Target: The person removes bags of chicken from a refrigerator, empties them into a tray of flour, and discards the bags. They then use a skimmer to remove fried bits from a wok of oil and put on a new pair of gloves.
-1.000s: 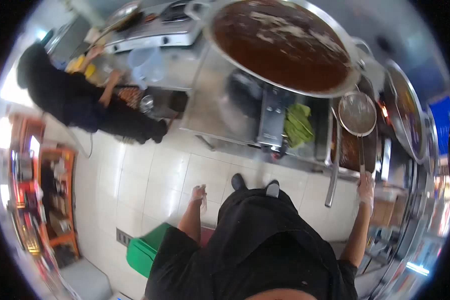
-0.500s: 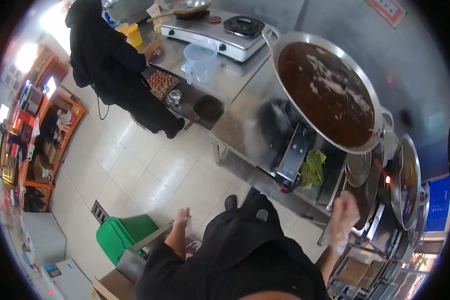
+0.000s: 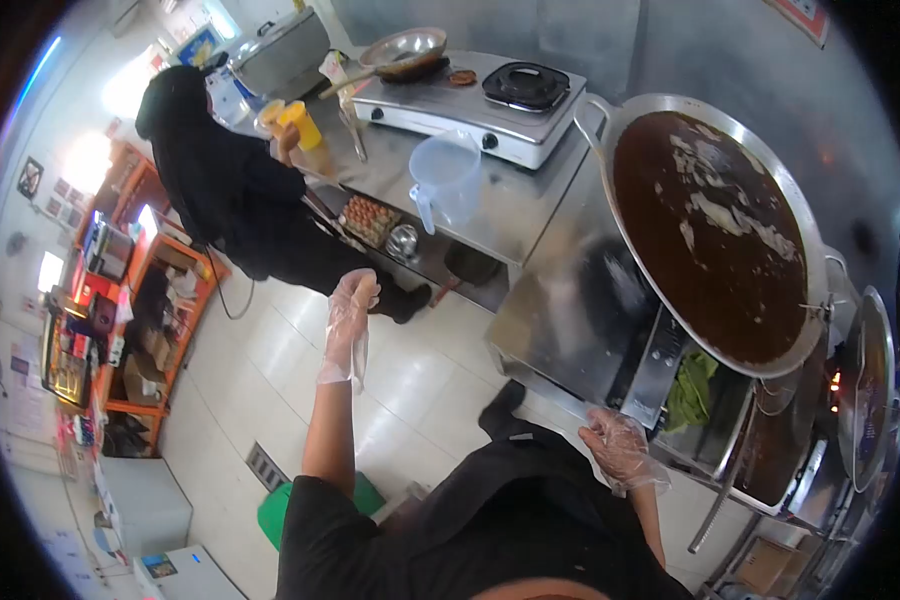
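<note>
1. At the near edge of the stainless tabletop point(image 3: 560, 310), a green cloth point(image 3: 692, 390) lies crumpled beside a black burner unit point(image 3: 660, 365). It is the loose thing nearest the right hand point(image 3: 622, 450), with no touch between them that can be made out.

2. A second ago the right hand was at the strainer's handle; now it is away from it, in front of the body near the tabletop edge. The strainer point(image 3: 778, 388), partly hidden, sits by the large pan's rim, so neither hand supports it.

3. The right grip is loosely curled, palm side partly turned from view; no object shows in it, and whether its fingertips meet cannot be told.

4. The left hand point(image 3: 348, 325) has come up and forward, forearm raised, wrist nearly straight. Its fingers bend inward with no object visible; whether thumb and fingers touch is unclear. Both hands wear clear, baggy plastic gloves.

5. Beyond the cloth, the large pan point(image 3: 622, 135) holds dark brown liquid with pale patches on top.

6. Farther off, a clear jug point(image 3: 448, 175) stands before a two-burner stove point(image 3: 530, 145). A co-worker point(image 3: 230, 190) in black reaches to a yellow container point(image 3: 302, 125), near a tray of eggs point(image 3: 368, 220).
</note>
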